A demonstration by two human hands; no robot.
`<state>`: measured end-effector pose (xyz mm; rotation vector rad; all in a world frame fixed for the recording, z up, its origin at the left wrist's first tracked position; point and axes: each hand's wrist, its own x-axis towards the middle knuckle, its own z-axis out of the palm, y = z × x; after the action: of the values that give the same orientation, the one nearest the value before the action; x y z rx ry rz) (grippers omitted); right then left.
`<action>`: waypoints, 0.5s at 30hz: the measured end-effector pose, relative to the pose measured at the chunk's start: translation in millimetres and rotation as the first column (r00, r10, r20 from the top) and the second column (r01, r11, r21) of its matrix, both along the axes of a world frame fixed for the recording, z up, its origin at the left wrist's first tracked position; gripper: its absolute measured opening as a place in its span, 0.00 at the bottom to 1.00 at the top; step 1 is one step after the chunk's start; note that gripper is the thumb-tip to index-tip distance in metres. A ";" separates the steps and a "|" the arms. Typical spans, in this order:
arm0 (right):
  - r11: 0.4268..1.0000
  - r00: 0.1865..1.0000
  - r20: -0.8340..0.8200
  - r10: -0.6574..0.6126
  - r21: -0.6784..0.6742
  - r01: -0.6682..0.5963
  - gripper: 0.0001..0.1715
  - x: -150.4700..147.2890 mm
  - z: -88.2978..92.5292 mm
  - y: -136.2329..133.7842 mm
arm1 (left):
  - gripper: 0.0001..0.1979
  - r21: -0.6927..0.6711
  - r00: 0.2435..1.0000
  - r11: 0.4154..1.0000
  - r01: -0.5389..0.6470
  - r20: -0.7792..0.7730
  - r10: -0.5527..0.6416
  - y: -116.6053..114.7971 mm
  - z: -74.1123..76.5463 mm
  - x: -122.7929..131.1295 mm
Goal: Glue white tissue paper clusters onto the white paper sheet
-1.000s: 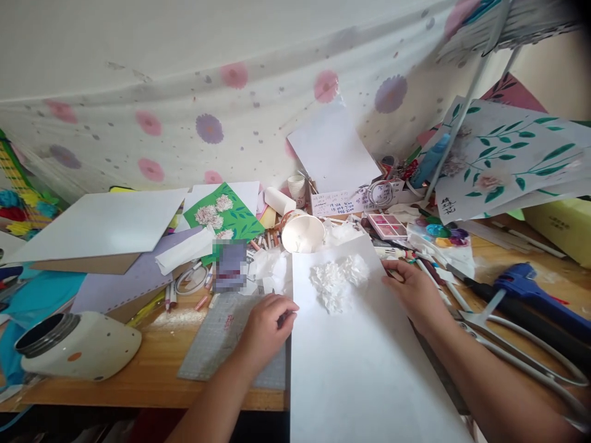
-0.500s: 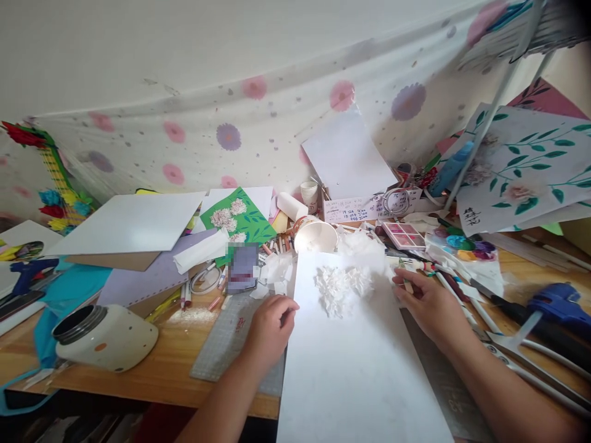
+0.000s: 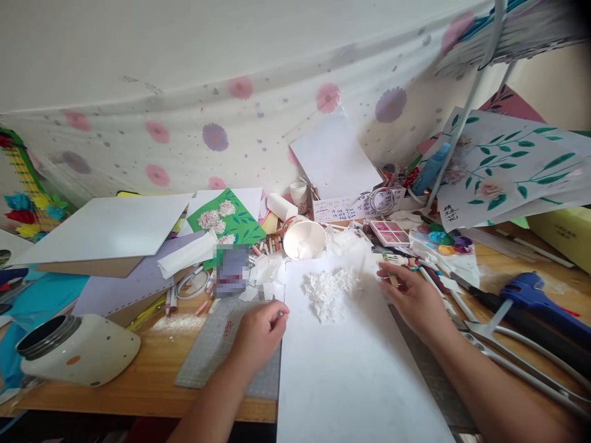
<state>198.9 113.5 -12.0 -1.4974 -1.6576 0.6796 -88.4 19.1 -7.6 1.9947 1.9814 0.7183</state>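
A large white paper sheet (image 3: 351, 369) lies in front of me on the wooden desk, with a heap of crumpled white tissue pieces (image 3: 329, 291) near its far end. My left hand (image 3: 258, 335) is closed, pinching the sheet's left edge. My right hand (image 3: 413, 296) rests at the sheet's right edge, fingers curled, with a thin pencil-like stick showing under them; whether it grips the stick or the sheet is unclear.
A grey cutting mat (image 3: 221, 344) lies under my left hand. A tipped paper cup (image 3: 302, 238), green flower card (image 3: 226, 221), paint palette (image 3: 390, 232), white jar (image 3: 74, 351), blue glue gun (image 3: 540, 301), large scissors (image 3: 512, 351) and several pens crowd the desk.
The view swung left and back. The sheet and both hands sit slightly further left on the desk; both hands keep their hold at its edges.
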 end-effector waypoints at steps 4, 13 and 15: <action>1.000 0.999 -0.034 0.020 0.005 -0.020 0.26 1.3 -4.9 2.4 | 0.08 -0.001 0.999 1.000 -0.003 0.045 0.003 0.2 -0.1 0.6; 0.998 0.993 -0.099 0.062 -0.004 -0.063 0.26 3.5 -13.3 5.6 | 0.08 0.039 0.991 0.999 -0.033 0.132 0.027 -1.0 0.1 -0.2; 0.998 0.994 -0.093 0.060 0.004 -0.059 0.26 3.8 -12.4 5.6 | 0.08 0.042 0.990 0.998 -0.039 0.140 0.033 -1.3 0.8 -0.4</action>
<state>202.7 119.1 -24.4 -1.3985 -1.6364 0.7688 -88.8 17.8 -6.8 1.8811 1.9412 0.8925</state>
